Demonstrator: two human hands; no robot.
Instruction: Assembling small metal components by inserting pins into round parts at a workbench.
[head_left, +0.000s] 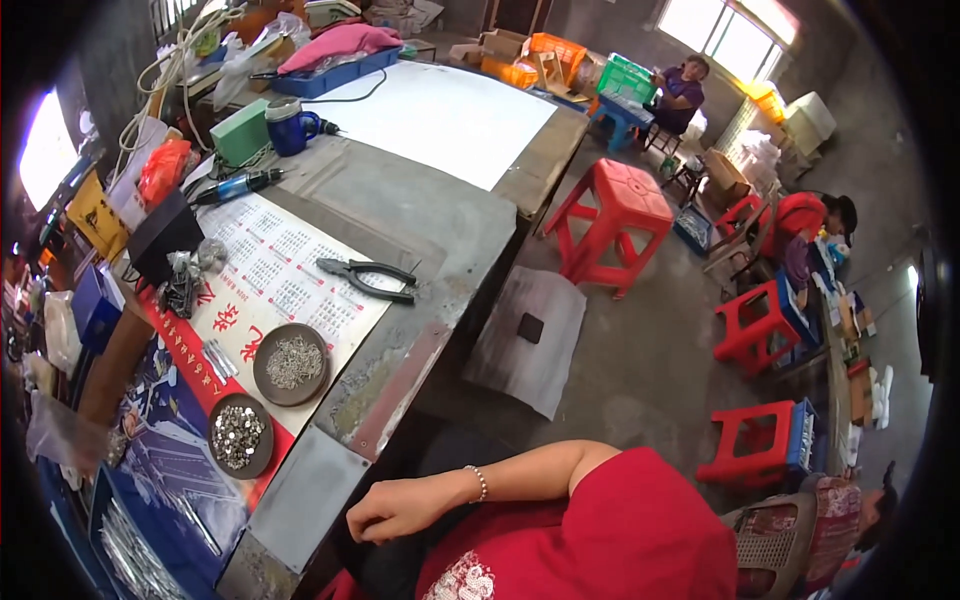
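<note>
Workbench (420, 215), head view: its near edge runs past your right hand (405, 510), whose fingers curl loosely beside a grey plate (308, 490); whether they hold anything cannot be told. Your left hand lies outside the frame. Two bowls (290, 399) of small metal parts (294, 362) stand just beyond the plate, their raised walls presumably keeping the contents from scattering. Pliers (368, 278) point their handles toward the edge, apparently for an easy grasp.
</note>
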